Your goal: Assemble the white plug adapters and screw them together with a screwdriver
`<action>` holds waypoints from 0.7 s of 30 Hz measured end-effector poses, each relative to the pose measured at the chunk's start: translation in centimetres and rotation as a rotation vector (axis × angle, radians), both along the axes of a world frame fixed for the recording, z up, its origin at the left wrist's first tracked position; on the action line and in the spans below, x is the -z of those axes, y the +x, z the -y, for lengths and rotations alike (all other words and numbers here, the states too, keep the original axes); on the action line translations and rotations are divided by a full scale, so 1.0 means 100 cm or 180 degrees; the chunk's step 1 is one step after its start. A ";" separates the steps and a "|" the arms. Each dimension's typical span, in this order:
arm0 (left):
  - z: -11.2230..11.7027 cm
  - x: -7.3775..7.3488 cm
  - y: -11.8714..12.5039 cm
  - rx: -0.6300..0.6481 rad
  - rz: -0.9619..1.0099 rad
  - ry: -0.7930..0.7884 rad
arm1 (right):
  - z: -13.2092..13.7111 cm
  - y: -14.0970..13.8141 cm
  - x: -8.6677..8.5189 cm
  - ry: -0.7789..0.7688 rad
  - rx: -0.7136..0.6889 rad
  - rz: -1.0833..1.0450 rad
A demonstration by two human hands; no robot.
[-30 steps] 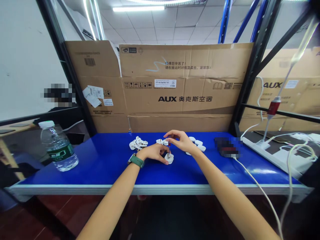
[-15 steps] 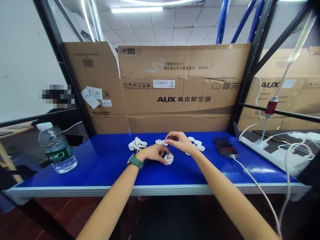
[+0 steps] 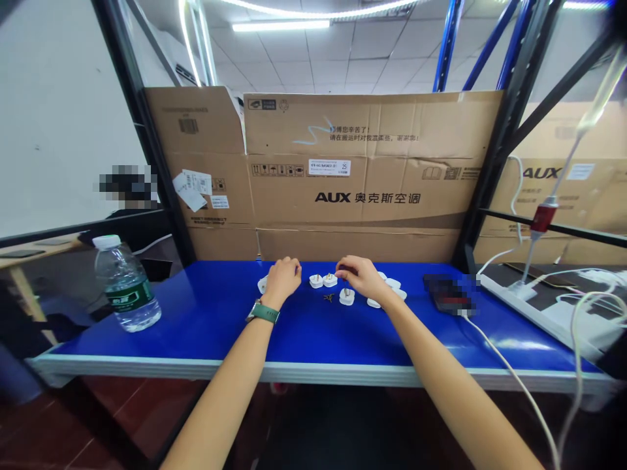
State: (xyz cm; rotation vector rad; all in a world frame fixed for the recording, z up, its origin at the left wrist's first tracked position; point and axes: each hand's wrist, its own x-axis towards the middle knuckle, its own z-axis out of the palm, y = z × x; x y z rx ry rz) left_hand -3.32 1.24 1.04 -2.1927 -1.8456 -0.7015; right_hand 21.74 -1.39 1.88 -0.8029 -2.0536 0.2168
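My left hand (image 3: 283,279), a green-strapped watch at its wrist, is over the pile of white plastic parts (image 3: 263,284) and hides most of it. Its fingers curl inward; whatever they may hold is hidden. In the pinched fingers of my right hand (image 3: 363,275) is a small screwdriver (image 3: 345,283), mostly covered by the hand. Just below it a white plug piece (image 3: 347,297) lies on the table, metal pins up. Two similar white plug pieces (image 3: 316,281) sit between the hands. Near them is a little heap of screws (image 3: 328,297).
Several white covers (image 3: 392,284) lie behind my right forearm. A water bottle (image 3: 128,287) stands at the left of the blue table (image 3: 304,339). To the right are a dark device (image 3: 448,294) with a cable and a white power strip (image 3: 533,313). Cardboard (image 3: 372,228) walls the back.
My left hand has left the white plug piece and moved left to the pile of parts. The right hand has lifted the screwdriver slightly off the piece. The screws are now uncovered.
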 end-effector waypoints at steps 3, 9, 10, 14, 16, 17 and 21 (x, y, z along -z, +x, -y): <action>0.001 0.003 -0.004 -0.0559 -0.0190 0.0057 | -0.007 0.002 0.005 -0.0074 0.0121 -0.0011; 0.002 0.009 -0.007 -0.0882 -0.0421 -0.0514 | -0.012 0.004 0.008 0.0092 0.0341 -0.0186; 0.001 0.010 -0.007 -0.0887 -0.0454 -0.0598 | -0.011 0.005 0.007 0.0161 0.0386 -0.0324; 0.002 0.010 -0.007 -0.0820 -0.0495 -0.0690 | -0.007 0.009 0.000 0.0474 0.0964 -0.0631; 0.004 0.009 -0.006 -0.0827 -0.0451 -0.0650 | -0.006 0.013 -0.002 0.0451 0.1413 -0.0404; 0.005 0.008 -0.006 -0.0828 -0.0449 -0.0633 | -0.006 0.015 -0.001 0.0317 0.1612 -0.0174; 0.008 0.008 -0.003 -0.0931 -0.0503 -0.0537 | -0.008 0.023 0.008 -0.0897 0.2199 0.1172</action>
